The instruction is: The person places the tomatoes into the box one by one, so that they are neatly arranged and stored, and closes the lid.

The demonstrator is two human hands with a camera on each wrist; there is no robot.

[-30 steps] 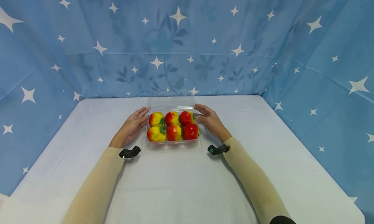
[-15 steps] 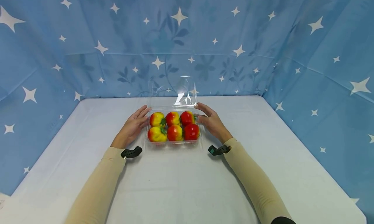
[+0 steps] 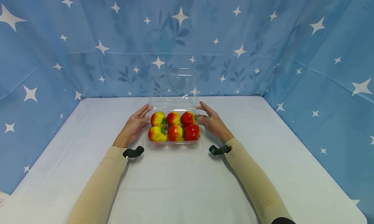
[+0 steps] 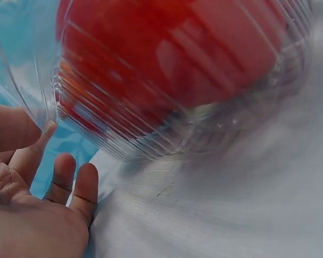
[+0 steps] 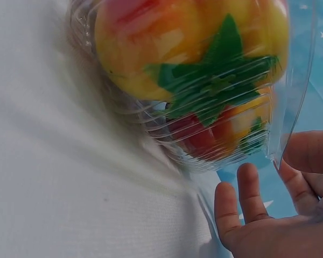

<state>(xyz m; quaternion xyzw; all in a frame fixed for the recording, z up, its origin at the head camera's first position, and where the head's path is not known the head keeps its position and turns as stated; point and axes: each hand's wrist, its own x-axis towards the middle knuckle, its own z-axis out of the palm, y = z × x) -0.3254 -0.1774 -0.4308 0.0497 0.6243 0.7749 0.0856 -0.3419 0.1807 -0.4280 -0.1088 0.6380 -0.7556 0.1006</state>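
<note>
A clear plastic clamshell box (image 3: 174, 143) sits on the table with its lid (image 3: 172, 91) standing raised at the back. Two rows of glossy red and yellow bell peppers (image 3: 175, 133) fill it, with green star-shaped tops. At the back left corner my left hand (image 3: 134, 125) pinches the plastic rim between thumb and finger; other fingers (image 4: 86, 185) stand off it. My right hand (image 3: 215, 123) does the same at the back right corner, its lower fingers (image 5: 249, 188) apart from the wall. Ribbed side walls show closely in both wrist views.
A white cloth covers the table (image 3: 181, 185) under the box. Blue curtains (image 3: 117, 32) with white stars hang behind the table and along both sides. Each wrist carries a black camera mount (image 3: 133, 152).
The lid has swung up from lying low behind the box to standing nearly upright. Both hands have shifted slightly away from me, still at the back corners.
</note>
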